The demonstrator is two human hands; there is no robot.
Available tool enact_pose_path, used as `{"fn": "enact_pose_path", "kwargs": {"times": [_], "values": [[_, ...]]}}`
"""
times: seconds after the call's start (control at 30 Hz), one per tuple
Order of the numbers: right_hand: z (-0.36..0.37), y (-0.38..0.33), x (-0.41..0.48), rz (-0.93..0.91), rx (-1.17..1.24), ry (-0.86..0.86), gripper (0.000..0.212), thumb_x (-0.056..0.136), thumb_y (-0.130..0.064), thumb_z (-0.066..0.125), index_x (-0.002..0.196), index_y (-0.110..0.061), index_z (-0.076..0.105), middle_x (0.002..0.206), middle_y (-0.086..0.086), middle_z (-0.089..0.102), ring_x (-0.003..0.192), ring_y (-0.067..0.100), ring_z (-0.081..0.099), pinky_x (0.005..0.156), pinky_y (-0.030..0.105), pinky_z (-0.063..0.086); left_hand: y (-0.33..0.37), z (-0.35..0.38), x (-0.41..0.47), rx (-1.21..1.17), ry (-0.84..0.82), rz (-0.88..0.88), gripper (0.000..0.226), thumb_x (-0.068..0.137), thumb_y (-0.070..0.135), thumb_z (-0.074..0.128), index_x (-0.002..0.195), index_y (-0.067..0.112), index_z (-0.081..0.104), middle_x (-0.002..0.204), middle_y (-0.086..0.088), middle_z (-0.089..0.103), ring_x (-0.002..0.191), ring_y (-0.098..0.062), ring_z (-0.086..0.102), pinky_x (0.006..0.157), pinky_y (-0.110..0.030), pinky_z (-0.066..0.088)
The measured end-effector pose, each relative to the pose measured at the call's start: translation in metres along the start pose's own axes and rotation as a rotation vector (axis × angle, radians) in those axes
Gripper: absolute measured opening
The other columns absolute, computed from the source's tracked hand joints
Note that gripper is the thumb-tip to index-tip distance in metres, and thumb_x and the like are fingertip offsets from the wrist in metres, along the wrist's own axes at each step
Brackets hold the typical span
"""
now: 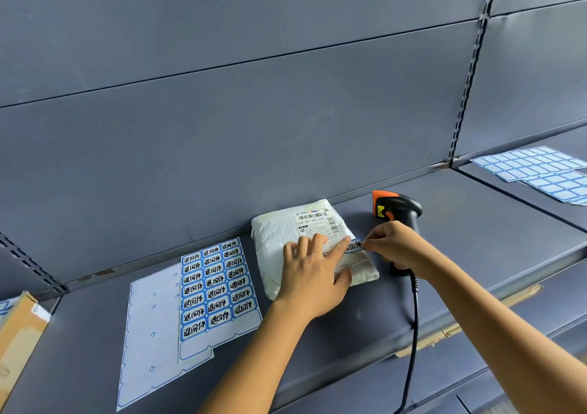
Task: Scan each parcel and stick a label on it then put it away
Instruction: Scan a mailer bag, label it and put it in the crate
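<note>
Pinching label on parcel (right hand), left hand pressing

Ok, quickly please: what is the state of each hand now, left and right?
Left hand: open, lying on the parcel, forefinger pressing the label.
Right hand: pinches the label's end.

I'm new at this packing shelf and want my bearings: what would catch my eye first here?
The white parcel at mid-shelf, where the left grip presses a blue-edged label onto it while the right grip pinches the label's end. Left of it lies a sheet of matching labels; behind the right grip lies an orange-and-black scanner.
</note>
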State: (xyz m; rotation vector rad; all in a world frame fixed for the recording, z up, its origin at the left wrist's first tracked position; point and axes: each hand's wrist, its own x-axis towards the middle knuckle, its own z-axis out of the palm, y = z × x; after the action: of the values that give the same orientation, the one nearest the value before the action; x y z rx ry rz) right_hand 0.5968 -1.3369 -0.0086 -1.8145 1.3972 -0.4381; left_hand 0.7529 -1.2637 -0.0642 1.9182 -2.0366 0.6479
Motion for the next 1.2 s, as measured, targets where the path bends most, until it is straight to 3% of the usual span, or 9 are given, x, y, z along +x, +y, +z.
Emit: {"fn": "enact_pose_path", "kwargs": {"times": [0.1, 0.3, 0.5, 0.6, 0.73, 0.83, 0.97, 1.13, 1.2], "values": [[-0.001, 0.000, 0.000, 0.002, 0.011, -0.009, 0.012, 0.088, -0.015, 0.059, 0.078, -0.012, 0.065, 0.055, 0.001, 0.041, 0.049, 0.015, 0.033, 0.034, 0.016, 0.024, 0.004, 0.000, 0.004, 0.046, 0.001, 0.012, 0.059, 0.076, 0.053, 0.035, 0.130, 0.040, 0.053, 0.090, -0.004, 0.058, 0.076, -0.026, 0.054, 0.066, -0.039, 0.044], [0.001, 0.002, 0.002, 0.012, -0.024, -0.011, 0.013, 0.089, -0.018, 0.060, 0.079, -0.012, 0.066, 0.055, 0.001, 0.044, 0.049, 0.014, 0.037, 0.037, 0.016, 0.028, 0.008, 0.002, 0.003, 0.021, 0.016, -0.010, 0.052, 0.075, 0.055, 0.036, 0.120, 0.042, 0.059, 0.090, -0.004, 0.056, 0.075, -0.027, 0.052, 0.068, -0.039, 0.040], [0.002, 0.005, -0.002, 0.035, 0.035, 0.010, 0.021, 0.091, -0.021, 0.054, 0.076, -0.008, 0.059, 0.068, 0.006, 0.063, 0.056, 0.016, 0.056, 0.043, 0.021, 0.042, 0.008, 0.003, 0.000, -0.021, 0.080, -0.040, 0.069, 0.075, 0.056, 0.038, 0.137, 0.025, 0.043, 0.097, -0.004, 0.056, 0.078, -0.026, 0.051, 0.070, -0.039, 0.042], [0.008, 0.008, -0.006, 0.045, -0.048, -0.015, 0.024, 0.084, -0.028, 0.060, 0.073, -0.011, 0.048, 0.061, 0.004, 0.049, 0.046, 0.016, 0.039, 0.042, 0.023, 0.031, 0.008, -0.001, 0.001, -0.131, 0.091, -0.123, 0.067, 0.072, 0.045, 0.041, 0.133, 0.017, 0.046, 0.098, -0.003, 0.059, 0.078, -0.025, 0.054, 0.069, -0.038, 0.046], [0.008, 0.006, -0.010, 0.090, 0.167, -0.106, 0.033, 0.079, -0.015, 0.068, 0.063, -0.016, 0.039, 0.056, 0.002, 0.035, 0.045, 0.013, 0.024, 0.041, 0.021, 0.019, 0.006, -0.001, 0.001, -0.295, 0.131, -0.207, 0.057, 0.069, 0.030, 0.040, 0.123, 0.018, 0.054, 0.097, -0.001, 0.059, 0.082, -0.024, 0.053, 0.072, -0.040, 0.049], [0.005, 0.004, -0.013, 0.070, 0.223, -0.171, 0.021, 0.080, -0.009, 0.067, 0.063, -0.012, 0.055, 0.058, 0.004, 0.038, 0.049, 0.012, 0.027, 0.040, 0.018, 0.021, 0.004, -0.003, -0.003, -0.372, 0.152, -0.174, 0.046, 0.072, 0.026, 0.040, 0.111, 0.024, 0.065, 0.099, -0.001, 0.060, 0.085, -0.024, 0.055, 0.076, -0.039, 0.047], [0.011, 0.003, -0.015, 0.038, 0.172, -0.177, 0.008, 0.082, -0.008, 0.066, 0.075, -0.011, 0.068, 0.063, 0.004, 0.051, 0.054, 0.011, 0.043, 0.045, 0.014, 0.039, 0.005, -0.003, -0.005, -0.347, 0.137, -0.141, 0.042, 0.074, 0.025, 0.041, 0.101, 0.025, 0.073, 0.099, -0.001, 0.062, 0.084, -0.023, 0.056, 0.076, -0.037, 0.049], [0.011, 0.001, -0.014, 0.032, 0.295, -0.167, 0.015, 0.080, -0.002, 0.066, 0.071, -0.014, 0.067, 0.064, 0.002, 0.059, 0.057, 0.010, 0.052, 0.048, 0.016, 0.043, 0.001, -0.011, -0.007, -0.370, 0.121, -0.106, 0.051, 0.078, 0.023, 0.041, 0.125, 0.035, 0.055, 0.108, 0.000, 0.059, 0.092, -0.022, 0.053, 0.080, -0.038, 0.046], [0.008, -0.001, -0.017, 0.045, 0.364, -0.185, 0.011, 0.080, -0.003, 0.067, 0.078, -0.014, 0.065, 0.071, 0.003, 0.062, 0.064, 0.011, 0.057, 0.053, 0.019, 0.047, -0.001, -0.014, -0.008, -0.366, 0.116, -0.068, 0.050, 0.080, 0.023, 0.040, 0.125, 0.039, 0.051, 0.112, 0.000, 0.058, 0.094, -0.021, 0.050, 0.081, -0.039, 0.046]]}}
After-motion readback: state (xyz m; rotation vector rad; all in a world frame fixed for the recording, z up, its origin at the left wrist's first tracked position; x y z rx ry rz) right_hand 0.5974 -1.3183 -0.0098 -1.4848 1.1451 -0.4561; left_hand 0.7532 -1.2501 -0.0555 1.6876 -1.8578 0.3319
